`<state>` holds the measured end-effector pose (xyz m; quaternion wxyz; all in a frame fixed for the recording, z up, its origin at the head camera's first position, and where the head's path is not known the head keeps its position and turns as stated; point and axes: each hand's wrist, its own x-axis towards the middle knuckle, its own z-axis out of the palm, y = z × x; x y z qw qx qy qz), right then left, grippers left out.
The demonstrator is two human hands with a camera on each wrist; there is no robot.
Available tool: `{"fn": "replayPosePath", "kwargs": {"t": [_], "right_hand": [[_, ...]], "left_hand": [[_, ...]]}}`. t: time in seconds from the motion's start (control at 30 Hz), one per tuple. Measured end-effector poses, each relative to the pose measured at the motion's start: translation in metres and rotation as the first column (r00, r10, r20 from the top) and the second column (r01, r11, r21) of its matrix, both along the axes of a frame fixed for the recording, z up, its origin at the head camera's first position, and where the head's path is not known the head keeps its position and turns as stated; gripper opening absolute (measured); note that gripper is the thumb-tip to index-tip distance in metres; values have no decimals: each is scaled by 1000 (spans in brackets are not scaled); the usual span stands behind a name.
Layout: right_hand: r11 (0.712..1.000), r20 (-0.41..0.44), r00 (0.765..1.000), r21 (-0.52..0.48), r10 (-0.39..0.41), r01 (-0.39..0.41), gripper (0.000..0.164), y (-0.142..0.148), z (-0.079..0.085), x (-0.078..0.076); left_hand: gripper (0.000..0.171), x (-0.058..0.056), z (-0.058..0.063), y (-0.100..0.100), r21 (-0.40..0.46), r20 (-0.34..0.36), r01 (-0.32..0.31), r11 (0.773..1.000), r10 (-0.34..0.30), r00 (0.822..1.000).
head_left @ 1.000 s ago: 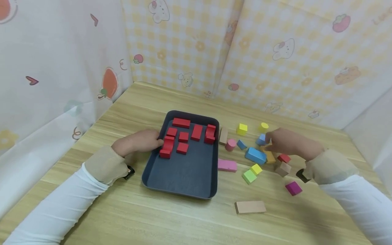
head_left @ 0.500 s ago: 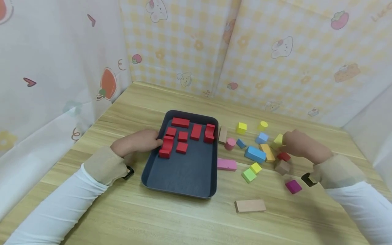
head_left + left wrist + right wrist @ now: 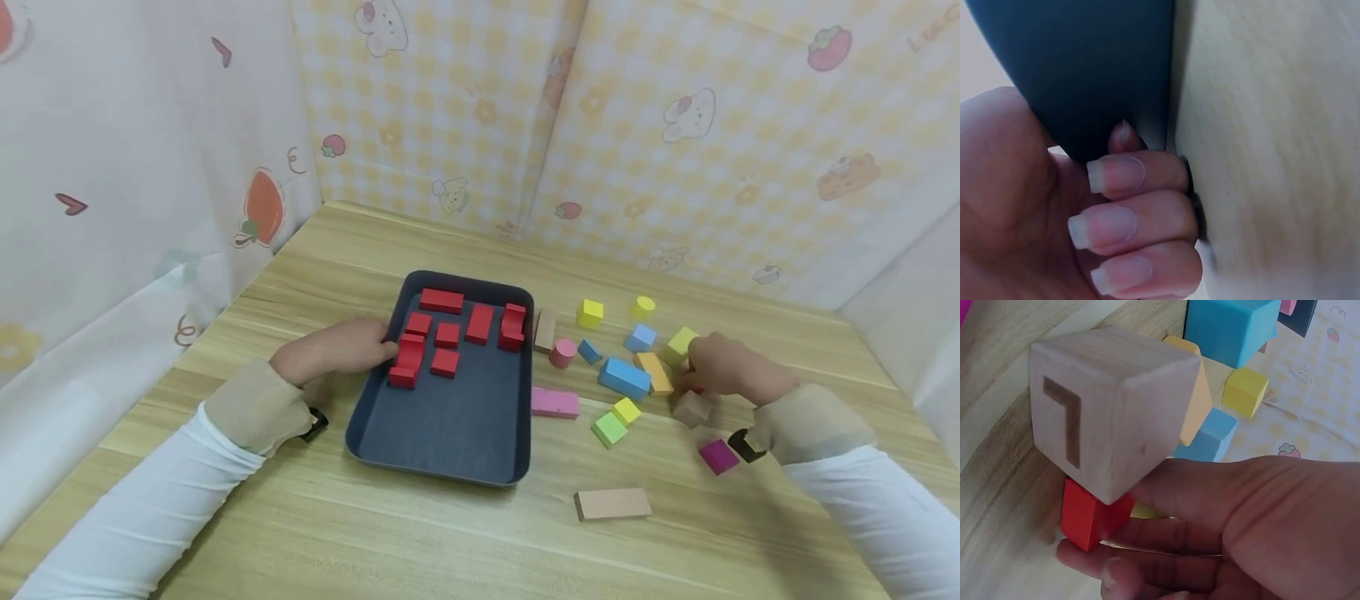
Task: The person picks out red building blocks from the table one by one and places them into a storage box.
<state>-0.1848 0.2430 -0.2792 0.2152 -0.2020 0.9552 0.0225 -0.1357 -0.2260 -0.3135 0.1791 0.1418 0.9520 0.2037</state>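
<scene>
My left hand (image 3: 337, 346) grips the left rim of a dark grey tray (image 3: 442, 437). Its thumb lies over the rim, and curled fingers (image 3: 1141, 222) show below the tray wall in the left wrist view. Several red blocks (image 3: 446, 362) lie inside the tray. At the right, my right hand (image 3: 731, 367) pinches a red block (image 3: 1088, 515) low at the table, thumb on one side and fingers on the other. A plain wooden cube (image 3: 1104, 412) with a dark mark stands right beside it and partly hides the thumb. A yellow-green block (image 3: 680, 344) is close to the fingertips.
Around the right hand lie an orange block (image 3: 654, 373), a blue block (image 3: 625, 378), a light blue cube (image 3: 641, 337) and a magenta block (image 3: 718, 457). A flat wooden block (image 3: 615, 505) lies nearer the front. A patterned curtain (image 3: 637, 150) stands behind the table.
The right hand moved from the light blue cube rightward, past the yellow-green block, then slightly down to the red block. That yellow-green block now stands uncovered. The left hand stays on the tray.
</scene>
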Motion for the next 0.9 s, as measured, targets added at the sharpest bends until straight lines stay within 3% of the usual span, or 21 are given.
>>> {"fn": "replayPosePath", "kwargs": {"t": [0.3,0.6,0.9], "right_hand": [[1000,-31,999,-15,25,-25,26,0,7,0],[998,-87,995,27,54,-52,28,-11,24,-3],[985,-138,976,-27,168,-173,34,-47,44,2]], "left_hand": [[25,0,-1,-1,1,-3,2,1000,-2,1000],[27,-1,-1,-1,-1,-3,11,1000,-11,1000],[25,0,0,0,-5,-10,12,1000,-12,1000]]}}
